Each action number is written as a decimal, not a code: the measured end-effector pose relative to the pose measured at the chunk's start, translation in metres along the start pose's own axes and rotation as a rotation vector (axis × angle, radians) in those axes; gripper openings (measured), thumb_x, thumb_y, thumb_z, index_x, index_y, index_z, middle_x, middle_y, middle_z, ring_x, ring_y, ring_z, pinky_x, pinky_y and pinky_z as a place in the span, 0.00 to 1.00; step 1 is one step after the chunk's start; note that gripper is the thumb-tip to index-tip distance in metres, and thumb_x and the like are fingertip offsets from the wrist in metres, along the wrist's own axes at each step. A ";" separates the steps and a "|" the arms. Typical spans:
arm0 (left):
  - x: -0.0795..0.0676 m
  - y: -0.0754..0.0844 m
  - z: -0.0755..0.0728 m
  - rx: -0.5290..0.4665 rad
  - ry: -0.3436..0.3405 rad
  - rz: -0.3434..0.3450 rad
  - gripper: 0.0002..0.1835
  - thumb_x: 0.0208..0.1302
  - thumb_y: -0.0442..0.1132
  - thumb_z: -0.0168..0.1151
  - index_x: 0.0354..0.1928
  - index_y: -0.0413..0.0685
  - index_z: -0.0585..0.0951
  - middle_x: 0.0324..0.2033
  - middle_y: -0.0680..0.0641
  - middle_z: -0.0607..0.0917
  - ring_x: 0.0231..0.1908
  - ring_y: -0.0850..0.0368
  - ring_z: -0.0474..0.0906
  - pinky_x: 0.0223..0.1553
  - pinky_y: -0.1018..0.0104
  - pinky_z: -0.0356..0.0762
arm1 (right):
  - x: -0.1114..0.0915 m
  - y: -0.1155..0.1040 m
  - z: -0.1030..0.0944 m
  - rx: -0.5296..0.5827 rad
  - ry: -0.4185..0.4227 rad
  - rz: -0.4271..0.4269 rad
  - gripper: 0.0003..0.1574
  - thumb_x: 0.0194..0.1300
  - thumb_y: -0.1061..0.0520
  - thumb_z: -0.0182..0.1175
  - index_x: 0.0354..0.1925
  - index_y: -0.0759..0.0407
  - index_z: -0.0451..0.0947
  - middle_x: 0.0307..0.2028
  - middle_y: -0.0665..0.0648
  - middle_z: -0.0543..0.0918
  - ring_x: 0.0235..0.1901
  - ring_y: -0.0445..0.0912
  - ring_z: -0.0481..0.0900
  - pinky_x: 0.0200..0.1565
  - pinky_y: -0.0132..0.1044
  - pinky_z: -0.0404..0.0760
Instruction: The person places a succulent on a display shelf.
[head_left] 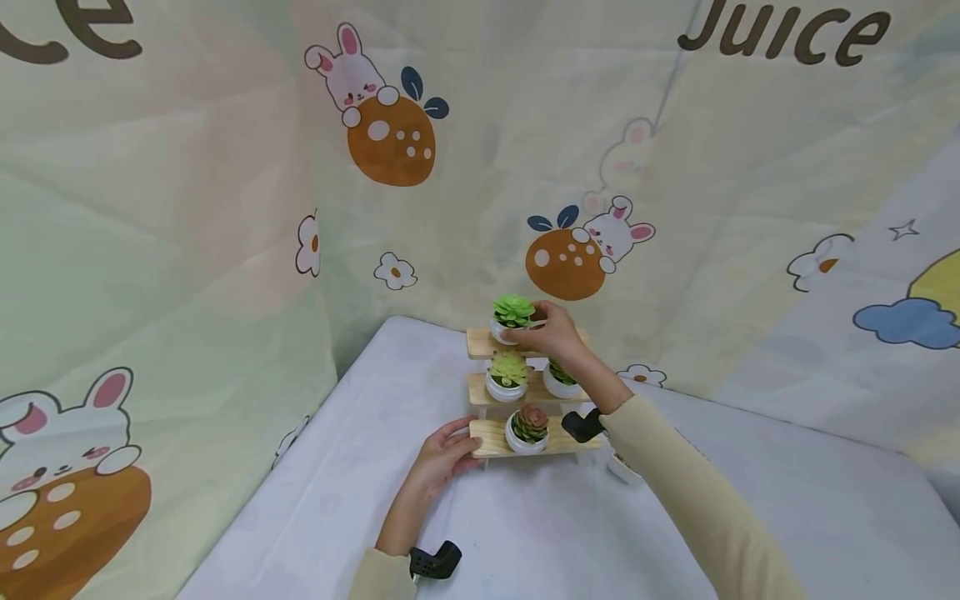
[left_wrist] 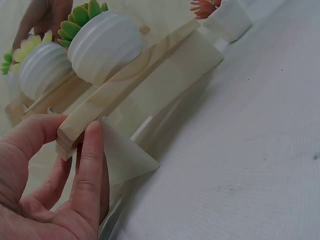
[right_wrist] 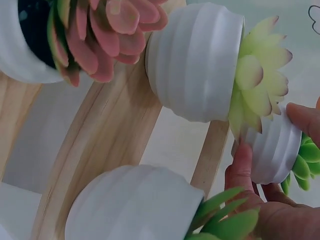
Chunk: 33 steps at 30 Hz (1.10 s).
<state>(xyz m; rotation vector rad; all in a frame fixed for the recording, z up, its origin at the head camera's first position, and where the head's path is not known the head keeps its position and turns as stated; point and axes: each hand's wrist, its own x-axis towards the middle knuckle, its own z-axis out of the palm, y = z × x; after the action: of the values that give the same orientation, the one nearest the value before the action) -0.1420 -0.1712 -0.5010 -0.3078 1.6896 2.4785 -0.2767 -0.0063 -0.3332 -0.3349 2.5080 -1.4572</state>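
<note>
A three-tier wooden stand [head_left: 489, 432] is on the white table. My left hand [head_left: 444, 457] pinches the left end of its lowest shelf [left_wrist: 92, 112] between thumb and fingers. At the top shelf, my right hand [head_left: 553, 332] grips the white pot [right_wrist: 274, 147] of a bright green succulent [head_left: 513, 310]; whether the pot touches the wood is hard to tell. The middle shelf bears a pale yellow-green succulent [head_left: 508, 372] and a green succulent [head_left: 559, 377], the latter partly behind my right forearm. On the lowest shelf sits a reddish succulent [head_left: 531, 425] in a white pot.
Another white pot [head_left: 622, 470] stands on the table right of the stand, mostly behind my right arm; the left wrist view shows red leaves [left_wrist: 204, 8] in it. A printed cloth [head_left: 465, 167] hangs close behind the table [head_left: 360, 417].
</note>
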 end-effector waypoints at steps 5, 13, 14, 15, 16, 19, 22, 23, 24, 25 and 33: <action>0.000 0.000 0.000 0.008 0.006 -0.005 0.30 0.65 0.28 0.61 0.67 0.31 0.65 0.50 0.37 0.81 0.38 0.58 0.83 0.39 0.66 0.86 | 0.003 0.001 0.004 -0.028 0.007 0.001 0.44 0.56 0.50 0.73 0.64 0.64 0.66 0.58 0.65 0.71 0.56 0.57 0.71 0.58 0.49 0.78; 0.001 -0.001 -0.001 0.016 0.000 -0.020 0.30 0.64 0.28 0.62 0.67 0.32 0.66 0.50 0.36 0.81 0.38 0.57 0.83 0.39 0.67 0.86 | 0.001 0.003 0.004 -0.035 -0.009 -0.033 0.42 0.56 0.52 0.72 0.63 0.66 0.66 0.56 0.66 0.72 0.54 0.58 0.72 0.54 0.48 0.80; 0.002 -0.001 0.000 0.014 0.000 -0.021 0.30 0.64 0.28 0.62 0.67 0.32 0.66 0.50 0.37 0.81 0.38 0.57 0.83 0.40 0.67 0.85 | 0.000 0.003 0.003 -0.035 -0.011 -0.038 0.42 0.57 0.52 0.72 0.63 0.66 0.66 0.56 0.66 0.72 0.54 0.58 0.72 0.54 0.49 0.80; 0.002 -0.002 0.000 0.014 -0.002 -0.020 0.30 0.64 0.28 0.61 0.67 0.32 0.66 0.50 0.37 0.81 0.38 0.57 0.83 0.40 0.67 0.85 | -0.001 0.003 0.003 -0.038 -0.015 -0.042 0.42 0.57 0.51 0.72 0.62 0.66 0.65 0.56 0.66 0.72 0.54 0.58 0.72 0.54 0.49 0.80; 0.003 -0.002 0.000 0.015 -0.004 -0.017 0.30 0.64 0.28 0.61 0.67 0.32 0.65 0.50 0.37 0.81 0.38 0.57 0.83 0.40 0.67 0.85 | -0.001 0.003 0.002 -0.037 -0.018 -0.044 0.42 0.57 0.51 0.72 0.63 0.66 0.65 0.57 0.66 0.71 0.54 0.58 0.72 0.54 0.49 0.80; 0.004 -0.002 0.000 0.015 -0.006 -0.013 0.30 0.64 0.29 0.62 0.67 0.32 0.66 0.49 0.38 0.82 0.39 0.57 0.83 0.40 0.67 0.85 | -0.002 0.003 0.001 -0.043 -0.034 -0.050 0.43 0.57 0.52 0.71 0.64 0.66 0.63 0.58 0.66 0.71 0.56 0.58 0.71 0.55 0.49 0.79; 0.005 -0.002 0.000 0.014 -0.009 -0.010 0.30 0.64 0.29 0.62 0.67 0.31 0.65 0.48 0.39 0.82 0.38 0.57 0.83 0.40 0.66 0.86 | -0.001 0.002 0.000 -0.044 -0.058 -0.053 0.46 0.58 0.52 0.71 0.66 0.66 0.60 0.60 0.66 0.69 0.57 0.58 0.70 0.56 0.50 0.79; 0.005 -0.002 0.000 0.013 -0.008 -0.011 0.30 0.64 0.29 0.62 0.67 0.31 0.65 0.48 0.39 0.82 0.38 0.57 0.83 0.40 0.66 0.86 | -0.001 0.002 -0.001 -0.045 -0.068 -0.055 0.47 0.58 0.53 0.71 0.67 0.66 0.60 0.60 0.66 0.69 0.57 0.59 0.70 0.56 0.50 0.78; 0.005 -0.002 0.000 0.010 -0.006 -0.013 0.30 0.64 0.28 0.62 0.67 0.31 0.65 0.48 0.39 0.82 0.38 0.57 0.83 0.40 0.66 0.86 | -0.001 0.001 -0.001 -0.046 -0.077 -0.057 0.48 0.58 0.53 0.71 0.67 0.66 0.58 0.61 0.67 0.68 0.58 0.59 0.69 0.56 0.50 0.78; 0.005 -0.002 -0.001 0.008 -0.005 -0.014 0.30 0.64 0.28 0.62 0.67 0.31 0.65 0.48 0.39 0.82 0.38 0.57 0.83 0.40 0.66 0.86 | -0.001 0.001 -0.002 -0.046 -0.087 -0.055 0.49 0.58 0.52 0.71 0.68 0.66 0.57 0.61 0.67 0.67 0.58 0.59 0.69 0.57 0.51 0.78; 0.003 -0.003 -0.002 -0.002 0.004 -0.002 0.29 0.64 0.28 0.61 0.66 0.30 0.66 0.49 0.37 0.82 0.37 0.57 0.83 0.39 0.67 0.86 | -0.006 -0.003 -0.010 -0.069 -0.118 -0.047 0.49 0.59 0.53 0.69 0.70 0.65 0.57 0.63 0.69 0.66 0.60 0.61 0.68 0.58 0.53 0.77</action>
<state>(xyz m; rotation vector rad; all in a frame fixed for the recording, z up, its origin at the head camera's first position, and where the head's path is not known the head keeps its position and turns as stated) -0.1439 -0.1721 -0.5047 -0.3141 1.6869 2.4802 -0.2740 0.0019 -0.3253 -0.4803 2.4755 -1.3290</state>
